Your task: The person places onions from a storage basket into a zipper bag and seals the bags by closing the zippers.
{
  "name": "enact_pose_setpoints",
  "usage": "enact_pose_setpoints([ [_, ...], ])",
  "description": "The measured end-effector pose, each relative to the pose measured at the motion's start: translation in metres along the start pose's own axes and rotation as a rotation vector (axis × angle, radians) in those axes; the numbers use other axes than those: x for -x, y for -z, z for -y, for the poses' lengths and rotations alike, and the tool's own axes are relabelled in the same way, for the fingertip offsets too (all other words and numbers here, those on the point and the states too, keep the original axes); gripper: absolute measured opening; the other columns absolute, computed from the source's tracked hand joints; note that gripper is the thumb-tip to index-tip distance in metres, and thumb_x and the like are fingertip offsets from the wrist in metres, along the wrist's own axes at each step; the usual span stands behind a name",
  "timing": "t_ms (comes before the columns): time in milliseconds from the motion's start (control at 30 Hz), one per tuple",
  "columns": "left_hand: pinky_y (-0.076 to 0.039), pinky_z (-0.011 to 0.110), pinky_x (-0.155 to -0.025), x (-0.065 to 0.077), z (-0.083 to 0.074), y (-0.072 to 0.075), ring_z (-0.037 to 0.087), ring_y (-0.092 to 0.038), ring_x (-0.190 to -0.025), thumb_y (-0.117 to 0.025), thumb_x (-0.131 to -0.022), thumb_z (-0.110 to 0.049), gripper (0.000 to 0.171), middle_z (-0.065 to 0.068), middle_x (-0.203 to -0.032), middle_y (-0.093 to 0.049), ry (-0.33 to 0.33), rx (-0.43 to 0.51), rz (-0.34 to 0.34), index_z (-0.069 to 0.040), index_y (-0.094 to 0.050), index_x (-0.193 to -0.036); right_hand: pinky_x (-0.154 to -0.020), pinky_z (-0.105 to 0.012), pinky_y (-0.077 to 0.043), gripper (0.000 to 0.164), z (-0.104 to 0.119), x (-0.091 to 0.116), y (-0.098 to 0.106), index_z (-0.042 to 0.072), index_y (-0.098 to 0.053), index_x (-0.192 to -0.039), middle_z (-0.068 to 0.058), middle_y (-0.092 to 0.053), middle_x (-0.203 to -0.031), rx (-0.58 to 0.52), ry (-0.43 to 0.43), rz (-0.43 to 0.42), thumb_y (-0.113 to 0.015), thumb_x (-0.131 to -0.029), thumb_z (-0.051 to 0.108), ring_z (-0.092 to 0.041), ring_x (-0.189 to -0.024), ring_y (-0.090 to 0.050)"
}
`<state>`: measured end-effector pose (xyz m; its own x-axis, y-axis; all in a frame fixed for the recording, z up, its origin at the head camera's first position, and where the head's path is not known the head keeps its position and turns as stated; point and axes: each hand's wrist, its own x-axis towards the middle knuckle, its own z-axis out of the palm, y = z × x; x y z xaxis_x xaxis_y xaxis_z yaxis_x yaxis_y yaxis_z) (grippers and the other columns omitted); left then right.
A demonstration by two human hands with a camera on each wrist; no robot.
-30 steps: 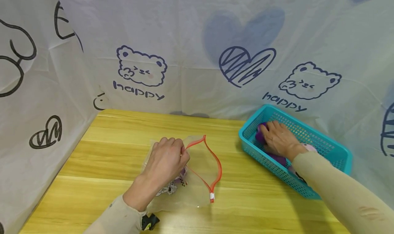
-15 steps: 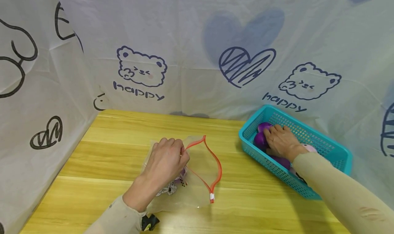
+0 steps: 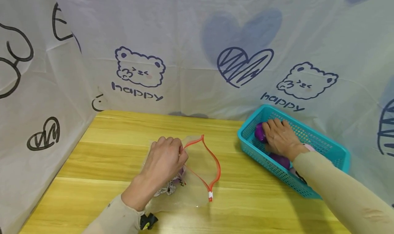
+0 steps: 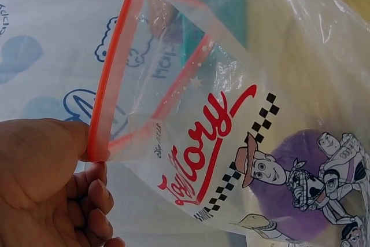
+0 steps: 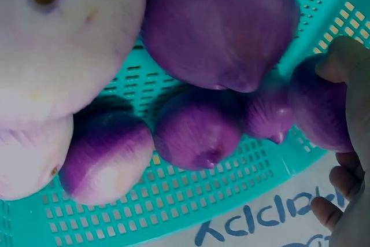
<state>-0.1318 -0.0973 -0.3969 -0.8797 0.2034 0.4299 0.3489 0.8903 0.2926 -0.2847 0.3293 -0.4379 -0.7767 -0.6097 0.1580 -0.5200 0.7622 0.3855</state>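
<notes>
In the head view my left hand [image 3: 164,159] pinches the red-edged mouth of a clear zipper bag [image 4: 260,62] between thumb and fingers. The bag's mouth gapes to the right, and its printed side carries red lettering and cartoon figures. At the left end of a turquoise basket [image 3: 333,152], my right hand [image 3: 281,138] reaches down inside. In the right wrist view its thumb lies on a purple onion [image 5: 318,105], with curled fingers on the other side. Several more onions lie in the basket, among them a large purple onion [image 5: 219,24] and a big whitish one [image 5: 63,44].
A wooden table [image 3: 107,152] bears the bag and the basket. Behind it hangs a white cloth [image 3: 184,39] printed with bears and hearts, which also covers the left side. The basket's rim stands around my right hand.
My right hand has shifted slightly within the basket's left end. Half a second ago two purple onions showed left of it; now one shows there. My left hand keeps its grip on the bag.
</notes>
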Motion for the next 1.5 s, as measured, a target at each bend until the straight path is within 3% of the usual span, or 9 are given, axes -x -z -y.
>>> enact_pose_setpoints([
  [367, -0.029, 0.032, -0.062, -0.004, 0.004, 0.001, 0.020, -0.038, -0.063, -0.063, -0.090, -0.012, 0.023, -0.004, -0.064, -0.044, -0.032, -0.027, -0.020, -0.015, -0.052, -0.070, -0.080, -0.048, -0.043, 0.049, 0.002, -0.003, 0.028, 0.001, -0.046, -0.110, -0.017, -0.050, -0.105, 0.097, 0.027, -0.005, -0.073, -0.079, 0.030, -0.037, -0.096, -0.049],
  [500, -0.031, 0.033, -0.061, -0.006, 0.005, 0.002, 0.021, -0.038, -0.062, -0.064, -0.089, -0.012, 0.024, -0.003, -0.064, -0.043, -0.039, -0.036, -0.023, -0.015, -0.051, -0.069, -0.080, -0.049, -0.043, 0.049, 0.002, -0.005, 0.039, 0.000, -0.047, -0.111, -0.018, -0.051, -0.105, 0.109, 0.049, -0.064, -0.071, -0.080, 0.028, -0.038, -0.095, -0.050],
  [833, -0.029, 0.033, -0.060, -0.010, 0.008, 0.005, 0.021, -0.038, -0.061, -0.063, -0.089, -0.011, 0.026, -0.003, -0.063, -0.042, -0.075, -0.052, -0.040, -0.015, -0.049, -0.068, -0.085, -0.052, -0.046, 0.065, 0.009, -0.012, 0.079, -0.004, -0.047, -0.124, -0.023, -0.053, -0.113, 0.153, 0.161, -0.232, -0.076, -0.083, 0.038, -0.043, -0.099, -0.051],
  [1033, -0.030, 0.034, -0.060, -0.011, 0.007, 0.006, 0.022, -0.039, -0.061, -0.065, -0.088, -0.011, 0.028, -0.002, -0.063, -0.041, -0.108, -0.081, -0.066, -0.014, -0.046, -0.067, -0.082, -0.051, -0.047, 0.059, 0.034, -0.019, 0.106, -0.006, -0.050, -0.126, -0.024, -0.056, -0.118, 0.178, 0.246, -0.338, -0.068, -0.084, 0.032, -0.042, -0.101, -0.055],
  [1167, -0.029, 0.034, -0.059, -0.011, 0.007, 0.006, 0.023, -0.038, -0.061, -0.063, -0.088, -0.009, 0.029, -0.001, -0.062, -0.039, -0.139, -0.097, -0.100, -0.014, -0.044, -0.066, -0.085, -0.051, -0.047, 0.063, 0.059, -0.025, 0.118, -0.004, -0.051, -0.129, -0.023, -0.058, -0.123, 0.126, 0.293, -0.373, -0.072, -0.084, 0.034, -0.040, -0.107, -0.056],
  [1333, -0.028, 0.035, -0.059, -0.011, 0.007, 0.005, 0.024, -0.038, -0.061, -0.063, -0.088, -0.010, 0.029, -0.001, -0.063, -0.039, -0.155, -0.120, -0.118, -0.013, -0.044, -0.067, -0.094, -0.050, -0.049, 0.060, 0.093, -0.028, 0.128, 0.000, -0.052, -0.133, -0.020, -0.061, -0.128, 0.060, 0.356, -0.406, -0.072, -0.087, 0.034, -0.038, -0.114, -0.057],
  [1500, -0.030, 0.036, -0.059, -0.011, 0.007, 0.006, 0.024, -0.040, -0.062, -0.065, -0.088, -0.011, 0.028, 0.000, -0.064, -0.040, -0.147, -0.124, -0.116, -0.013, -0.046, -0.068, -0.100, -0.049, -0.050, 0.060, 0.120, -0.033, 0.130, 0.002, -0.051, -0.135, -0.018, -0.061, -0.129, 0.017, 0.428, -0.494, -0.070, -0.087, 0.033, -0.036, -0.114, -0.058],
])
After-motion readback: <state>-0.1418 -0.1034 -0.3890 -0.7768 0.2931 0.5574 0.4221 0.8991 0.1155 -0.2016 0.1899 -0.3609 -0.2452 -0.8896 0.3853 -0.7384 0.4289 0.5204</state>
